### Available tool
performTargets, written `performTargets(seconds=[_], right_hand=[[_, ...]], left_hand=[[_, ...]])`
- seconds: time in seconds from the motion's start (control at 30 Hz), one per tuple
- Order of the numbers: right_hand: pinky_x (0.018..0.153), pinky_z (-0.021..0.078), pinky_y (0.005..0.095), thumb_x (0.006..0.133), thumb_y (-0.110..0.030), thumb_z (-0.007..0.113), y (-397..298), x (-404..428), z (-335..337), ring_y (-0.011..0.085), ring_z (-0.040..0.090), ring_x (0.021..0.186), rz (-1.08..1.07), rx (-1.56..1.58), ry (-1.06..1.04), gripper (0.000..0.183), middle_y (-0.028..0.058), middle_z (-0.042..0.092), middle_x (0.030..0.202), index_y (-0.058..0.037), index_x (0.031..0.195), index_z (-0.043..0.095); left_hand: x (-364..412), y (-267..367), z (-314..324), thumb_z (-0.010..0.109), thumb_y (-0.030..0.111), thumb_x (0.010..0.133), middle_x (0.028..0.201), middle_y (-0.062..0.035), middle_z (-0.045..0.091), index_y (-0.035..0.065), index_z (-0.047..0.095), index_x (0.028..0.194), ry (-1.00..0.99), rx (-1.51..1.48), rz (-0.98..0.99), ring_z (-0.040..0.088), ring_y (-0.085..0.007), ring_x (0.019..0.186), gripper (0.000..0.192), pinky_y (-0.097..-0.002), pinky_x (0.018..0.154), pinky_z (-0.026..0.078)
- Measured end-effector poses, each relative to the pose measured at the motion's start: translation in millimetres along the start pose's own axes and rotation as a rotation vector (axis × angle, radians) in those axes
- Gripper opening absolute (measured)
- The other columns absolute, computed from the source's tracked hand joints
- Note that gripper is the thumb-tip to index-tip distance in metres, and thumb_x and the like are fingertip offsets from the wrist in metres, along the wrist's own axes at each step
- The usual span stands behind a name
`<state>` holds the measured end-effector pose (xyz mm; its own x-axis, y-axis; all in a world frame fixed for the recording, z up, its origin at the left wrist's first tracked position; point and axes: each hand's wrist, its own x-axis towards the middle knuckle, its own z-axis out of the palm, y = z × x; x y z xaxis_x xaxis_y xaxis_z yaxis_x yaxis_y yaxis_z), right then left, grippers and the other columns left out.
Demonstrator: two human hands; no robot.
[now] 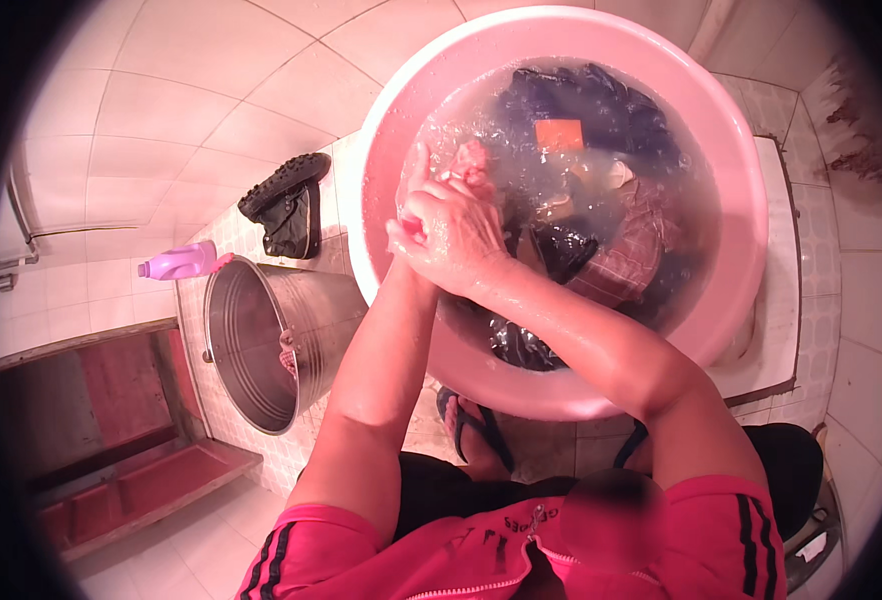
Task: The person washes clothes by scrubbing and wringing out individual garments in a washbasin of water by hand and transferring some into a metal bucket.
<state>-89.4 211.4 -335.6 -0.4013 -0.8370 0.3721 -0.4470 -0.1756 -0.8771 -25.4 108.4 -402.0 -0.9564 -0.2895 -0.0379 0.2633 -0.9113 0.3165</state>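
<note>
A large pink plastic basin (726, 315) of cloudy water holds dark blue clothing (583, 97), a reddish plaid cloth (628, 259) and dark soaked fabric (523, 349). Over its left side my hands are pressed together, wet. My right hand (456, 232) lies on top, fingers curled, gripping what looks like a small bunched pinkish cloth (472, 161) that sticks out beyond it. My left hand (417, 169) is mostly hidden beneath; one finger points up and its hold cannot be told. An orange rectangular piece (559, 135) shows on the blue clothing.
A metal bucket (313, 315) lies tipped left of the basin, with a lilac plastic bottle (182, 261) and a black boot (291, 202) near it. A red wooden ledge (155, 491) is at lower left. A white slab (775, 300) with a raised edge lies right of the basin.
</note>
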Motion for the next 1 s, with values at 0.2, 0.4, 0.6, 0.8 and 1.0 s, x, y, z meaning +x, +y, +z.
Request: performTargets(seconds=[0.2,0.4,0.6,0.8,1.0], right_hand=[[0.07,0.0479,0.0435,0.08,-0.024,0.059,50,12,-7,0.0311,0.062,0.079,-0.007,-0.199,0.054,0.017,0.0097,0.064,0.079,-0.0112,0.07,0.059],[0.085,0.0464,0.0424,0.09,-0.04,0.046,138,37,-54,0.0281,0.061,0.095,0.187,-0.654,-0.055,0.033,0.0086,0.067,0.093,-0.0143,0.098,0.066],[0.088,0.0465,0.042,0.091,-0.036,0.05,137,14,-46,0.0323,0.061,0.096,0.116,-0.549,-0.284,0.035,0.0146,0.067,0.095,-0.0132,0.116,0.058],[0.064,0.0497,0.0458,0.079,-0.03,0.062,39,11,-6,0.0376,0.062,0.069,0.111,-0.024,-0.09,0.019,0.0165,0.062,0.07,-0.0122,0.076,0.066],[0.065,0.0469,0.0413,0.072,-0.029,0.07,33,2,6,0.0294,0.062,0.067,-0.144,-0.148,-0.017,0.024,0.0085,0.06,0.066,-0.0115,0.061,0.057]], left_hand=[[11,-33,-19,0.043,0.042,0.096,0.092,-0.0154,0.065,0.0055,0.06,0.1,0.443,-0.182,0.358,0.063,-0.0304,0.083,0.041,-0.0441,0.081,0.052],[29,-26,9,0.048,0.028,0.093,0.088,-0.0076,0.064,0.0069,0.059,0.1,0.524,0.42,0.004,0.064,-0.0201,0.079,0.025,-0.0331,0.078,0.052],[12,-10,-18,0.052,0.047,0.092,0.107,-0.0109,0.06,0.0088,0.054,0.114,1.008,1.009,0.156,0.061,-0.0233,0.096,0.044,-0.0408,0.09,0.048],[5,-2,0,0.046,0.058,0.09,0.111,-0.0115,0.058,0.0065,0.05,0.12,0.709,0.173,-0.095,0.053,-0.0228,0.108,0.06,-0.0374,0.095,0.041],[-3,-39,-4,0.041,0.05,0.095,0.098,-0.0101,0.058,0.007,0.054,0.105,0.405,0.521,0.298,0.055,-0.0223,0.092,0.046,-0.0349,0.09,0.045]])
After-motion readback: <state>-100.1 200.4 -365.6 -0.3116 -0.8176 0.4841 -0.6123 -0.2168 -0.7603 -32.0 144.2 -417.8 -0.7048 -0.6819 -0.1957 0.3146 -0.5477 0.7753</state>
